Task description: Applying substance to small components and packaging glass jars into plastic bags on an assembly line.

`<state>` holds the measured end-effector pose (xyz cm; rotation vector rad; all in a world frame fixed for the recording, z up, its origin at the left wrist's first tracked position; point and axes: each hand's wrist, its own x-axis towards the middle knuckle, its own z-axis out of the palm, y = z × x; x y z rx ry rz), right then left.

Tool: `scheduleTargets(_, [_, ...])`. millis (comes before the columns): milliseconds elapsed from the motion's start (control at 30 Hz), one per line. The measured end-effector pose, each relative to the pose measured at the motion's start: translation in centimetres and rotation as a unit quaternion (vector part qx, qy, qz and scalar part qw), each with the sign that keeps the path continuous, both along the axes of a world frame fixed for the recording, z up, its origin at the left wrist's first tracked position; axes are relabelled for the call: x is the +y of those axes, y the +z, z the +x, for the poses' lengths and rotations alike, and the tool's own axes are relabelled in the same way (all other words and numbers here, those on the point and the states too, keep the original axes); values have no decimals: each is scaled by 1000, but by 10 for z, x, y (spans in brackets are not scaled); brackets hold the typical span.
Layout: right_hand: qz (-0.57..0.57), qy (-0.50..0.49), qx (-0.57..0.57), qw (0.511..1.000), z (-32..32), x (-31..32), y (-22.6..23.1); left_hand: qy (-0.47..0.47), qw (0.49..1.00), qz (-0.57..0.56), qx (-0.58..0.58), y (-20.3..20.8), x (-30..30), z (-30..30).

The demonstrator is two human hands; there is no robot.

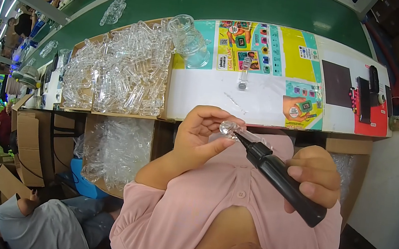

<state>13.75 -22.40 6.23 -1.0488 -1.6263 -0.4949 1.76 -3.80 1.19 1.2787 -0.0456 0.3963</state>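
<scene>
Fingers (217, 145) of the left hand (200, 135) curl round a small clear plastic piece (228, 127), pinched between thumb and fingertips just below the bench (263, 108) edge. Right hand (316, 174) is wrapped tight around a black pen-shaped tool (281, 177), its thin tip touching the clear piece. Both hands sit over the person's pink shirt (207, 212).

On the bench above, a cardboard tray heaped with clear plastic pieces (115, 69) lies to the left, a clear plastic jar (188, 39) beside it. One small clear tube (244, 72) stands alone on colourful printed sheets (266, 50). A flat black pad (337, 83) lies further right.
</scene>
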Motion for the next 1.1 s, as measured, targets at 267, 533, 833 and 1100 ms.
scheduleTargets(267, [18, 54, 25, 998, 4, 2, -5, -124, 980, -152, 27, 2, 4, 0])
scheduleTargets(533, [12, 105, -35, 994, 9, 1, -4, -140, 972, -188, 23, -1, 5, 1])
scheduleTargets(833, [130, 55, -99, 985, -1, 20, -14, -57, 994, -93, -7, -2, 3, 0])
scheduleTargets(1100, [73, 56, -137, 986, -3, 16, -12, 46, 993, 77, -73, -6, 2, 1])
